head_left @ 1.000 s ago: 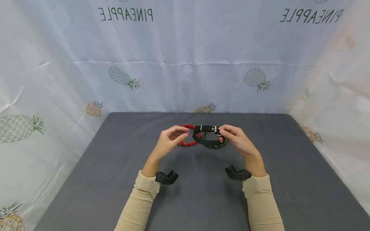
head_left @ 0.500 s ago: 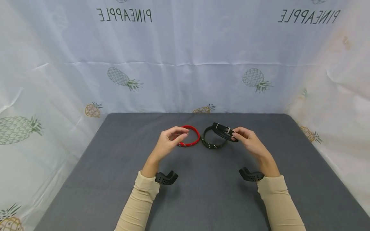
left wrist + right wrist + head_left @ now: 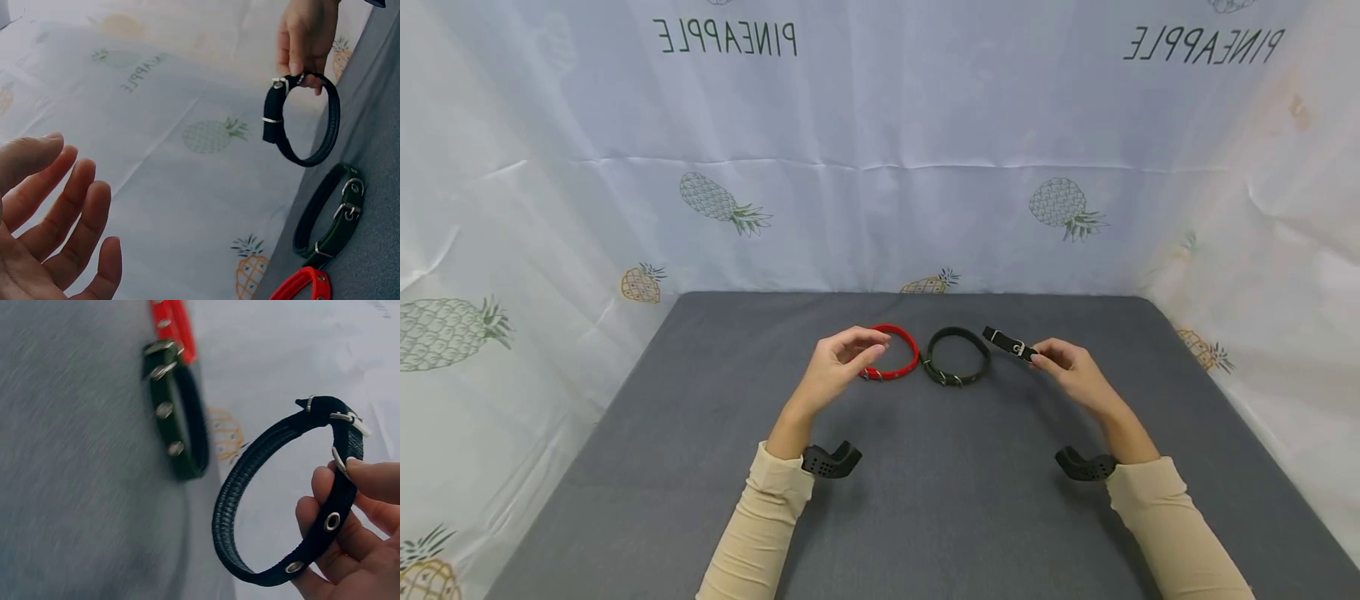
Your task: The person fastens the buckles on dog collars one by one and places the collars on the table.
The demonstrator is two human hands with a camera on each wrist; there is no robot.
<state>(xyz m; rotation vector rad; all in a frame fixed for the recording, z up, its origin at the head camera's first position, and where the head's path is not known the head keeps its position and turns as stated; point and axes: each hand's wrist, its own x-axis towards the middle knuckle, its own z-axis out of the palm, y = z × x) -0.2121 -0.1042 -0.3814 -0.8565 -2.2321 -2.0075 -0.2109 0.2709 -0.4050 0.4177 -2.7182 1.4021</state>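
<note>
My right hand (image 3: 1078,377) pinches a black buckled collar (image 3: 228,512) near its metal buckle, between thumb and fingers. Held above the table, the collar forms a closed loop with metal eyelets. My left hand (image 3: 831,367) holds nothing; its fingers are loosely bent, as the left wrist view shows, beside the red collar (image 3: 916,354). Part of that red collar is hidden behind the left hand in the head view. Right of it, a dark green collar (image 3: 955,382) lies on the table as a ring, its buckle toward me.
A grey cloth-covered table (image 3: 925,500) spreads beneath both hands. White curtain (image 3: 880,225) printed with pineapples hangs at the back and on both sides. Each wrist carries a black camera mount (image 3: 832,461).
The right hand has moved right with the black collar, from over the green collar to its right side. The green collar now shows whole. My left hand has stayed put.
</note>
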